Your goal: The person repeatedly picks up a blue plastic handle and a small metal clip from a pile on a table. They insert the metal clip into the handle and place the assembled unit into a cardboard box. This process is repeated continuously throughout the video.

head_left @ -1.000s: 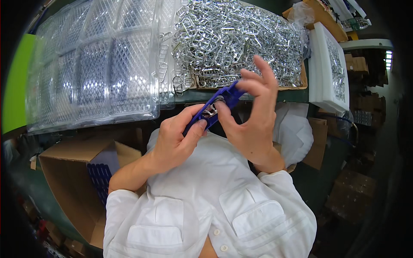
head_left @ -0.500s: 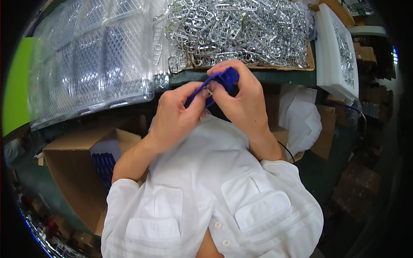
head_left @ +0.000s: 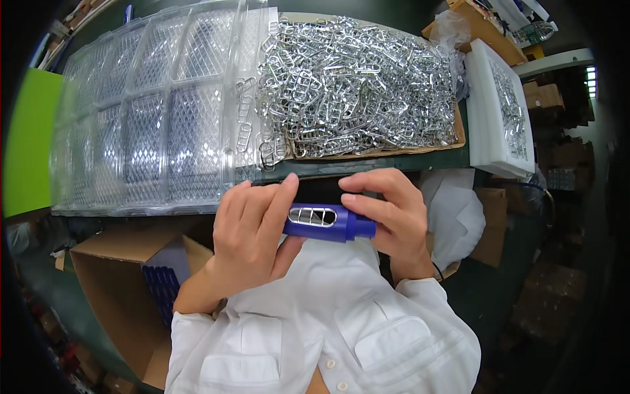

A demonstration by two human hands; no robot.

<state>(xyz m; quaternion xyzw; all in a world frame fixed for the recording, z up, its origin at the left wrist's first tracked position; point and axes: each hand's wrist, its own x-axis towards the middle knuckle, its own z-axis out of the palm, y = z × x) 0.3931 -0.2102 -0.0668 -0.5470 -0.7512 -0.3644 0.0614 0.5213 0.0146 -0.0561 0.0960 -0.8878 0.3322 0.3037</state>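
Note:
A blue plastic tube-shaped piece (head_left: 330,223) lies level between both hands, just in front of my chest and below the table edge. A small silver metal clip (head_left: 313,215) is set into its upper face. My left hand (head_left: 252,233) wraps the tube's left end, thumb under it. My right hand (head_left: 394,213) grips the right end with fingers curled over the top. Beyond the hands, a heap of loose silver metal clips (head_left: 357,92) lies on a cardboard sheet.
A stack of clear plastic blister trays (head_left: 154,118) filled with clips covers the table's left part. A white foam tray (head_left: 499,115) of clips stands at the right. An open cardboard box (head_left: 125,289) with blue pieces sits on the floor at lower left.
The blue piece was tilted and being worked with the fingertips; now it is turned level with the clip seated on top, and both hands have come lower, away from the table edge.

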